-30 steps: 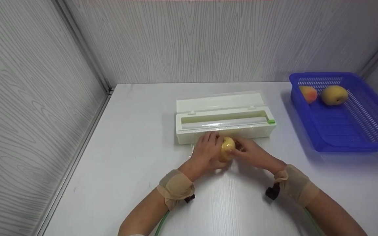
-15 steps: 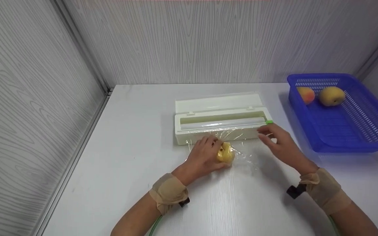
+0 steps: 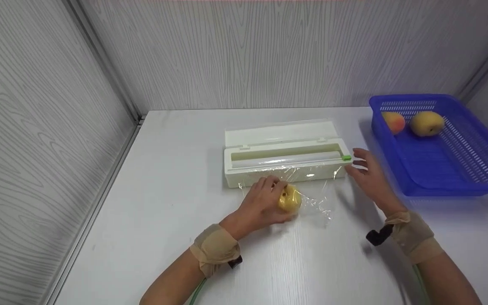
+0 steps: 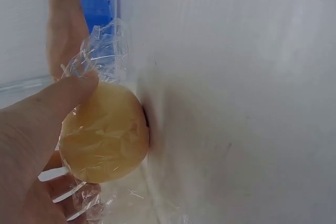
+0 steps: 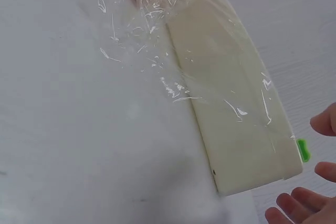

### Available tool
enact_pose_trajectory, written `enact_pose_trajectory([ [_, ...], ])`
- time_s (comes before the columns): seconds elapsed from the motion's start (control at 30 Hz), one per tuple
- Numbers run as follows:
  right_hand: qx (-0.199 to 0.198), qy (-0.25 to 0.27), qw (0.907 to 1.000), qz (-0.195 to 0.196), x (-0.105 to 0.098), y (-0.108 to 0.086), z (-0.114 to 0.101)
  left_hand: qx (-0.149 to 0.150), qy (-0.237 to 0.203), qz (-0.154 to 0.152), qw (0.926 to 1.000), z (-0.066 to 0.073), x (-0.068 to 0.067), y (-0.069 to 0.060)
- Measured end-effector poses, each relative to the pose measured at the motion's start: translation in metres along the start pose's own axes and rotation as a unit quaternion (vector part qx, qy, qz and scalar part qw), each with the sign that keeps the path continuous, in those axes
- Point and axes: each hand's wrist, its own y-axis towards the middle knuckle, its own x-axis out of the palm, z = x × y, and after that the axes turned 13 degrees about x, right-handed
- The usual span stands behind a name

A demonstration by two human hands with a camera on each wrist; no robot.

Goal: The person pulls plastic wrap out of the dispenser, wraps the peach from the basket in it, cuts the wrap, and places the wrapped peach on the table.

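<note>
In the head view my left hand (image 3: pixel 261 205) grips a round yellow fruit (image 3: pixel 290 200), its fingers and thumb around it. Clear cling film (image 4: pixel 102 56) covers the fruit and sticks out loosely past it. From there the film (image 5: pixel 226 77) stretches to the cling film dispenser (image 3: pixel 286 171), a white box with its lid lifted back and a roll inside. Beside the box's right end, my right hand (image 3: pixel 367 176) holds nothing, its fingers and thumb spread apart. A green slide cutter (image 3: pixel 346 157) sits at that end, close to the thumb and fingertips but apart from them.
A blue plastic basket (image 3: pixel 439 186) stands at the right with a red-and-yellow peach (image 3: pixel 394 122) and a yellow fruit (image 3: pixel 427 123) in its far left part. Wood-grain panels (image 3: pixel 244 55) close off the back and the left side of the white table (image 3: pixel 176 195).
My right hand has left the fruit and moved right to the dispenser's end by the green cutter. The left hand still grips the fruit, turned slightly, with film now spread beside it.
</note>
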Motion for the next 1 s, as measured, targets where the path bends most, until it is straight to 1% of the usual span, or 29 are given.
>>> enact_pose_trajectory([
  [0.1,0.018,0.012,0.9994,-0.028,0.004,0.003,0.002,0.002,-0.014,-0.002,0.9999,-0.001,-0.001,0.000],
  [0.23,0.036,0.017,0.9981,-0.048,0.011,0.006,0.004,0.005,-0.027,-0.010,0.9996,-0.002,-0.006,0.004],
  [0.37,0.032,0.031,0.9981,-0.041,0.016,0.009,0.009,0.010,-0.031,-0.012,0.9994,-0.002,-0.012,0.013],
  [0.5,0.029,0.061,0.9973,-0.029,0.016,0.012,0.014,0.012,-0.027,-0.005,0.9995,0.001,-0.018,0.029],
  [0.57,0.030,0.071,0.9966,-0.028,0.014,0.012,0.017,0.022,-0.022,0.004,0.9995,0.003,-0.020,0.042],
  [0.63,0.030,0.075,0.9962,-0.032,0.012,0.013,0.020,0.040,-0.013,0.015,0.9990,0.006,-0.021,0.057],
  [0.7,0.030,0.078,0.9958,-0.037,0.010,0.013,0.022,0.061,-0.007,0.028,0.9977,0.009,-0.021,0.074],
  [0.77,0.027,0.079,0.9957,-0.040,0.008,0.012,0.024,0.075,-0.007,0.032,0.9966,0.012,-0.022,0.092],
  [0.87,0.025,0.088,0.9948,-0.045,0.007,0.007,0.017,0.075,-0.005,0.013,0.9971,0.016,-0.023,0.122],
  [1.0,0.015,0.092,0.9950,-0.036,0.012,0.009,0.019,0.057,0.010,-0.019,0.9981,0.018,-0.018,0.154],
])
